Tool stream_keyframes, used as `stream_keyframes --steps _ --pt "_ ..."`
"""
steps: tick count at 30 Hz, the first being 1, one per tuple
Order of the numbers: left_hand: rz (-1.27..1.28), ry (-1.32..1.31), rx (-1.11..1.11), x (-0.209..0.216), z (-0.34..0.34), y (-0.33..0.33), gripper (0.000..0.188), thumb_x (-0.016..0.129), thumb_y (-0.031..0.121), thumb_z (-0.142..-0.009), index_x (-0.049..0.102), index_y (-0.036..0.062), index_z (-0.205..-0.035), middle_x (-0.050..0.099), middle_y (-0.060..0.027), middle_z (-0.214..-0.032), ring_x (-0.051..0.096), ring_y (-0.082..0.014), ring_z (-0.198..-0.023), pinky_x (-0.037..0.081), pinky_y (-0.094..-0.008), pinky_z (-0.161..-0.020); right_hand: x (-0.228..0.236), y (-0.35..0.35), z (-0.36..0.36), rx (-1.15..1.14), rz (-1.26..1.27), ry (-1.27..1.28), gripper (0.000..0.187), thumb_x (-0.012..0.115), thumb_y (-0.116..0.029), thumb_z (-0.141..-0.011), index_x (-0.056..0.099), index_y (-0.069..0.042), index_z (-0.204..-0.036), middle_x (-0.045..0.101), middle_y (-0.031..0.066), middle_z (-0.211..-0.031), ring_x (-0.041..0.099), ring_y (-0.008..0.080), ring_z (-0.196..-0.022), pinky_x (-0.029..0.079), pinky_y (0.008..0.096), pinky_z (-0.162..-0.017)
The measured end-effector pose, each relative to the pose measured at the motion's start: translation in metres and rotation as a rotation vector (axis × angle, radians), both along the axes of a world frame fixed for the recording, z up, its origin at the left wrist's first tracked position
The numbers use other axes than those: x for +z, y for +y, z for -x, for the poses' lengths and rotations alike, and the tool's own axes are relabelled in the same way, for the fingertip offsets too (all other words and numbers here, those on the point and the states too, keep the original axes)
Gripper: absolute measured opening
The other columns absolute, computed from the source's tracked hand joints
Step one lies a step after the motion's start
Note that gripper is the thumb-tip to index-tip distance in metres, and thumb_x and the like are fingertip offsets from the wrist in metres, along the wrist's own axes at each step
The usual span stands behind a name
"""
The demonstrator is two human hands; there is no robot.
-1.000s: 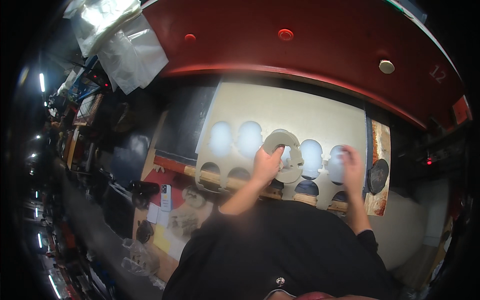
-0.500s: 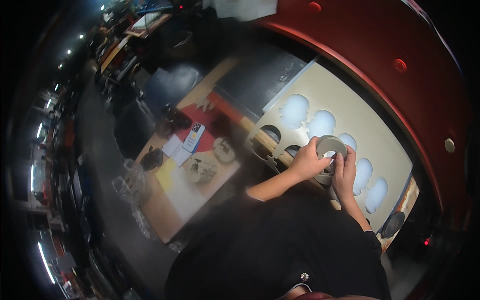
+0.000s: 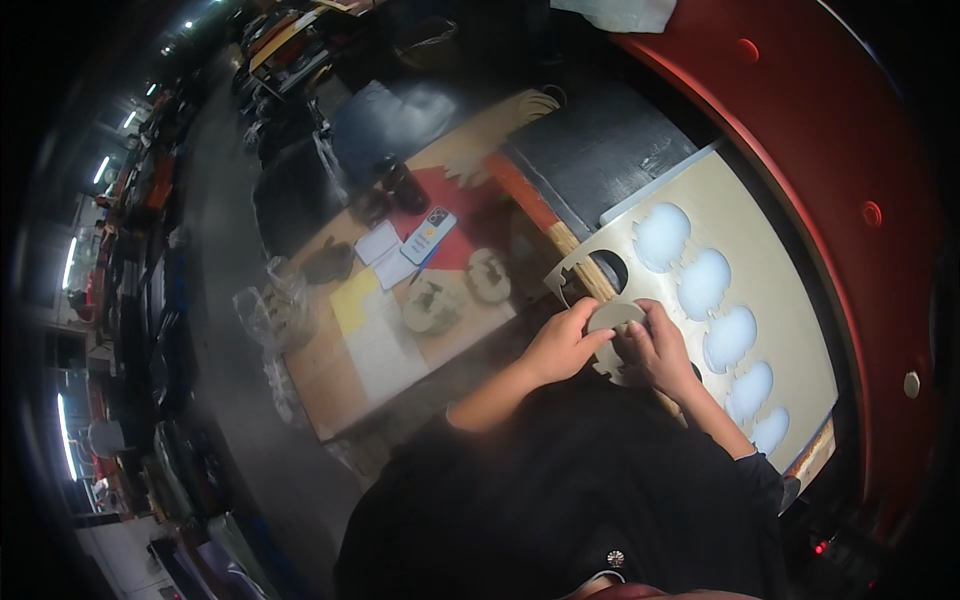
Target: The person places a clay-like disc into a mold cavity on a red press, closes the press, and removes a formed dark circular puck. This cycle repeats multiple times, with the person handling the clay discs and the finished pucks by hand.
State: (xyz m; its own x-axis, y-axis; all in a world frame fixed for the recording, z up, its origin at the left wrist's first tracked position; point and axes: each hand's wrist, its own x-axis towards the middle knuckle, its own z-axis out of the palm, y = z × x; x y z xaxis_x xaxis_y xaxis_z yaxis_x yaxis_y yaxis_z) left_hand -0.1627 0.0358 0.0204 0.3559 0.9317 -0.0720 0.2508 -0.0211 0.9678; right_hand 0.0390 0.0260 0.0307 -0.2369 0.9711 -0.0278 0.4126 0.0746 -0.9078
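Both of my hands hold one flat, round beige cut-out piece (image 3: 612, 317) at the near edge of a big beige sheet (image 3: 745, 225). My left hand (image 3: 562, 343) grips its left side; my right hand (image 3: 655, 350) pinches its right side. The sheet has a row of rounded cut-out holes (image 3: 662, 236) running along it, with further open holes (image 3: 610, 268) at the near edge over a wooden bar.
Left of the sheet is a wooden bench (image 3: 400, 320) with a phone (image 3: 428, 234), paper sheets, a red mat and stacks of round cut pieces (image 3: 431, 306). A dark panel (image 3: 598, 150) lies beyond the sheet. A red curved machine body (image 3: 850, 170) arcs on the right.
My view swung left and the bench came into sight. The round piece came down from the sheet's middle to its near edge, and my right hand joined the left on it.
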Motion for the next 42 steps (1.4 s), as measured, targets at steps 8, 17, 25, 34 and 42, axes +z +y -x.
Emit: stream_keyframes --steps 8,17,25,34,42 --pt "0.264 -0.382 0.616 -0.035 0.095 -0.017 0.023 0.058 0.016 -0.096 0.053 0.0108 -0.118 0.066 -0.0049 -0.103 0.063 -0.0106 -0.085 0.05 -0.0236 -0.066 -0.016 0.018 0.015 0.043 0.104 0.249 0.055 0.065 -0.013 -0.091 0.039 -0.005 -0.138 0.054 0.0122 -0.116 0.056 0.0151 -0.091 0.048 0.0295 -0.082" --pt "0.356 -1.051 1.37 -0.14 0.227 -0.008 0.033 0.056 0.015 -0.098 0.047 0.0098 -0.13 0.059 -0.008 -0.116 0.058 -0.0212 -0.102 0.052 -0.0321 -0.081 -0.037 0.017 -0.008 -0.133 0.149 0.317 0.052 0.062 -0.009 -0.092 0.039 -0.004 -0.138 0.054 0.0107 -0.116 0.055 0.0143 -0.091 0.049 0.0294 -0.082" --pt "0.401 -1.179 1.387 -0.155 0.243 -0.004 0.03 0.048 0.015 -0.101 0.048 0.0052 -0.13 0.056 -0.0105 -0.124 0.054 -0.0237 -0.115 0.053 -0.0359 -0.093 -0.039 0.002 -0.04 -0.258 0.163 0.376 0.048 0.061 -0.009 -0.094 0.041 -0.006 -0.138 0.052 0.0094 -0.117 0.054 0.0118 -0.091 0.048 0.0268 -0.081" --pt "0.528 -0.883 1.372 -0.189 0.252 -0.011 0.027 0.051 0.016 -0.1 0.049 -0.002 -0.12 0.06 -0.0195 -0.11 0.063 -0.0311 -0.099 0.06 -0.0356 -0.079 -0.037 -0.007 -0.055 -0.322 0.144 0.433 0.048 0.06 -0.009 -0.094 0.041 -0.005 -0.138 0.052 0.0089 -0.117 0.055 0.012 -0.092 0.048 0.0271 -0.077" --pt "0.147 1.001 1.298 -0.194 0.218 -0.03 0.063 0.072 0.017 -0.083 0.04 -0.0022 -0.134 0.055 -0.0203 -0.109 0.057 -0.0336 -0.1 0.05 -0.04 -0.085 -0.046 -0.043 -0.106 -0.548 -0.013 0.357 0.046 0.061 -0.007 -0.093 0.044 -0.003 -0.135 0.054 0.0082 -0.118 0.054 0.0103 -0.087 0.048 0.0256 -0.077"
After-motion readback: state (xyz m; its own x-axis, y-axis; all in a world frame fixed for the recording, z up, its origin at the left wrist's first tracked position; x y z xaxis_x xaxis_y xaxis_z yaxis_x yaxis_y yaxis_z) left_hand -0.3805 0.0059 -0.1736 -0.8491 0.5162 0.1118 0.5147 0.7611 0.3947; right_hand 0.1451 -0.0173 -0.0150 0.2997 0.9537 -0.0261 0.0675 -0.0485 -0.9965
